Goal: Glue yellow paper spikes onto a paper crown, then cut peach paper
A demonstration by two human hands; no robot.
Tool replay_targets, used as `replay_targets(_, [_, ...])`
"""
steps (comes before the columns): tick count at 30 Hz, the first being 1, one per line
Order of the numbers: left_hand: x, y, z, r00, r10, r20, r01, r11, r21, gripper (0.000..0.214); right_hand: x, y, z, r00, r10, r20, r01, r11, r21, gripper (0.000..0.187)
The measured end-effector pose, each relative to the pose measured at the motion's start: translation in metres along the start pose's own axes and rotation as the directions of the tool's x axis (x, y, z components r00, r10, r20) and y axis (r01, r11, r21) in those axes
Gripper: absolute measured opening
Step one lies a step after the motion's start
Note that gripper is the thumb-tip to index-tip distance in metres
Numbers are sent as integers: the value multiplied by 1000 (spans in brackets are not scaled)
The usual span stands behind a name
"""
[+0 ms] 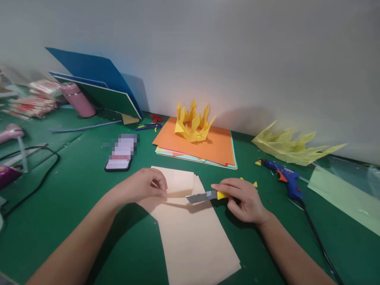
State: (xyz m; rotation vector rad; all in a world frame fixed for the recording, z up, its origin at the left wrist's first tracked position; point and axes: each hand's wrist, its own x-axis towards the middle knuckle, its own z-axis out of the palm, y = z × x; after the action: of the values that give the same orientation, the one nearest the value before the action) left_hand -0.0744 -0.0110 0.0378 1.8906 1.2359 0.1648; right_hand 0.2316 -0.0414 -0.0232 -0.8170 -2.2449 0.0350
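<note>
My right hand (245, 200) grips a yellow box cutter (204, 196), its blade out and pointing left over the paper. Pale peach sheets of paper (196, 237) lie on the green table in front of me. The far end of the top sheet is folded over into a flap (178, 180). With closed fingers, my left hand (148, 186) pinches the flap's left edge. The blade lies close to the flap's near edge; whether it touches the paper I cannot tell.
A yellow paper crown (192, 128) stands on stacked coloured paper (219, 152). Elsewhere are a phone (118, 156), a blue glue gun (286, 178) with cord, a pale yellow pointed paper piece (291, 146), a pink bottle (78, 101) and leaning blue boards (92, 67).
</note>
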Motion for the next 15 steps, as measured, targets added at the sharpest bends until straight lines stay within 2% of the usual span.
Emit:
replay_targets(5, [-1,4,-1,997,-73,14,74,997,-10,9,0,1,0,998,-20,66,24,997,-67,48])
replay_targets(10, [-2,4,-1,998,12,59,-13,1000,11,14,2,2,4,987,39,156,-18,991,-136,44])
replay_targets(12, [1,4,3,998,54,15,-54,998,34,22,5,0,4,983,62,174,-38,990,-137,41])
replay_targets(15, [6,6,14,980,143,-138,-119,978,173,31,8,-3,4,972,101,210,-74,988,-135,39])
